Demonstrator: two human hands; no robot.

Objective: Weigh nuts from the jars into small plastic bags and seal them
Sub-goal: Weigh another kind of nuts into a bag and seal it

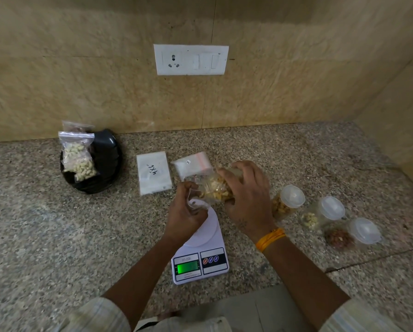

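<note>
My right hand (249,196) grips a clear jar of pale yellow nuts (216,188), tipped on its side with its mouth toward the left. My left hand (185,215) pinches the open edge of a small clear plastic bag (195,202) right at the jar's mouth, above the round platform of the white digital scale (199,255). The scale's green display is lit. Both hands hover just over the scale's far end.
A black plate (109,161) at the left holds sealed bags of cashews (79,159). Two packs of empty bags (154,172) lie behind the scale. To the right three lidded jars (288,203) lie on their sides on the granite counter, near the side wall.
</note>
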